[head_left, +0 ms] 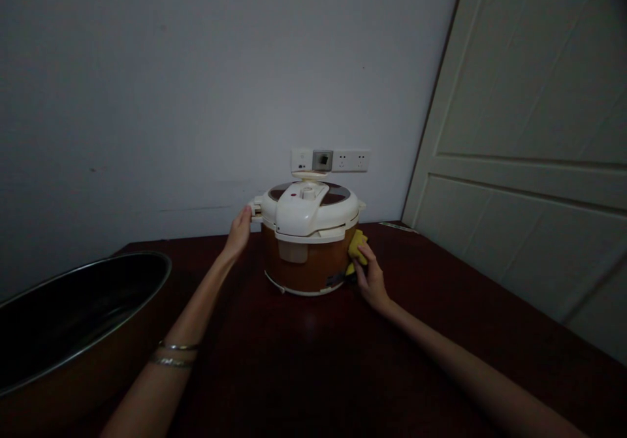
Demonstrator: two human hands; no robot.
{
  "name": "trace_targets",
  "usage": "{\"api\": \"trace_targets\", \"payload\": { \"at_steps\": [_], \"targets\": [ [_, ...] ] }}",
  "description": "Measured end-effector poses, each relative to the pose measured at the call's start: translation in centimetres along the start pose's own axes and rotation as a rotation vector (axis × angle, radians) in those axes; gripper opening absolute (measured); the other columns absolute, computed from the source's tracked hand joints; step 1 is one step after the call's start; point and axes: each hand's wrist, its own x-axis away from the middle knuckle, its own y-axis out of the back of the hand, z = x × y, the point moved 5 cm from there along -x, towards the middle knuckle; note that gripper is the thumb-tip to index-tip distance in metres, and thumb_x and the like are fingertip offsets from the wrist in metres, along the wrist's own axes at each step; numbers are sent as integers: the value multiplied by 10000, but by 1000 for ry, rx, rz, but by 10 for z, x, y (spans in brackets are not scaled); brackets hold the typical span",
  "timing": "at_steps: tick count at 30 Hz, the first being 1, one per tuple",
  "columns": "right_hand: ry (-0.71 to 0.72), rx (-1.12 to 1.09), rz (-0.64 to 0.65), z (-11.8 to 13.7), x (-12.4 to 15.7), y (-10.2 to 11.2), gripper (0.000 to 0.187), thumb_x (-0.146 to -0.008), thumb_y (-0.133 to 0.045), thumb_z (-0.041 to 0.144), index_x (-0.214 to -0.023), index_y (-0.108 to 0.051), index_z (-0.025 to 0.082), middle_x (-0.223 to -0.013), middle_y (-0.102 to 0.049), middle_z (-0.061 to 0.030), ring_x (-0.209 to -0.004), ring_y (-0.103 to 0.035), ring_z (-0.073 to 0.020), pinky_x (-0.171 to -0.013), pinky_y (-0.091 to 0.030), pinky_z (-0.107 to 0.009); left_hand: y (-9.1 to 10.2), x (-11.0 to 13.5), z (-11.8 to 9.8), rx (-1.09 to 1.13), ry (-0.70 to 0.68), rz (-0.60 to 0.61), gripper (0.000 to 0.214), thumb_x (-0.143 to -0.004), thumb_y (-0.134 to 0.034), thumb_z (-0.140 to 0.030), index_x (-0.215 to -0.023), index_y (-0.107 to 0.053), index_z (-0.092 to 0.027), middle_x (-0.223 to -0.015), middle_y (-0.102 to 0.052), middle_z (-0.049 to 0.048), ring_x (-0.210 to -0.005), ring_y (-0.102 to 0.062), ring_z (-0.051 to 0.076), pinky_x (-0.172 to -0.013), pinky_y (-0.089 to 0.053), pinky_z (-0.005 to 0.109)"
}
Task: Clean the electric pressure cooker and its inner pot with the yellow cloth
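Note:
A pressure cooker (313,255) with a white lid (296,216) and an orange-brown body stands upright on the dark red table (294,359). On its left side, my left hand (240,230) is closed around the white side handle (256,208). My right hand (371,275) grips a yellow cloth (358,245) and presses it against the right side of the body. Part of the cloth is hidden behind the fingers. The lid is on the cooker.
A large dark pan or basin (88,340) with a metal rim sits at the left, near my left forearm. Behind the cooker, sockets (350,160) are set in the white wall (220,98). A pale panelled door (514,138) stands along the right.

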Motion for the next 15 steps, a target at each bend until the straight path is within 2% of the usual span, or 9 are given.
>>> {"api": "trace_targets", "payload": {
  "at_steps": [3,5,8,11,13,15],
  "targets": [
    [-345,-97,-86,-11,9,-9,473,-901,-419,341,-1331,-342,162,-1303,-481,-165,-1196,-487,-201,-993,-402,-412,1,-1,3,3,3,-7,473,-842,-419,-525,-1044,-644,-162,-1152,-644,104,-1157,-527,256,-986,-398,408],
    [-490,-184,-87,-17,2,-13,504,-889,-417,410,-1321,-346,160,-1289,-490,-162,-1139,-519,-201,-961,-416,-396,1,-1,4,-1,8,-7,491,-841,-417,-532,-1056,-639,-151,-1165,-635,115,-1160,-524,262,-983,-399,420],
    [-595,-317,-161,-29,-28,-14,519,-847,-448,460,-1280,-391,179,-1287,-496,-128,-1140,-500,-200,-977,-379,-374,0,0,3,-8,3,0,503,-846,-404,-537,-1084,-629,-156,-1193,-620,119,-1164,-520,265,-987,-392,436],
    [-695,-386,-249,-50,-55,-18,503,-804,-447,470,-1215,-425,182,-1209,-541,-102,-1078,-522,-199,-937,-394,-354,0,2,1,-6,4,0,505,-849,-403,-537,-1112,-620,-164,-1205,-614,112,-1173,-513,264,-993,-385,442],
    [-754,-400,-257,-66,-62,-25,472,-770,-442,462,-1146,-453,178,-1112,-580,-84,-990,-552,-198,-884,-423,-350,0,2,1,-1,10,-6,507,-848,-407,-535,-1113,-618,-159,-1204,-614,113,-1179,-508,263,-997,-381,440],
    [-791,-430,-235,-77,-54,-33,430,-730,-449,455,-1059,-479,179,-978,-612,-52,-878,-575,-192,-810,-455,-344,0,2,2,4,16,-7,511,-845,-411,-537,-1108,-619,-151,-1199,-616,117,-1177,-510,261,-997,-380,438]
  ]
}}
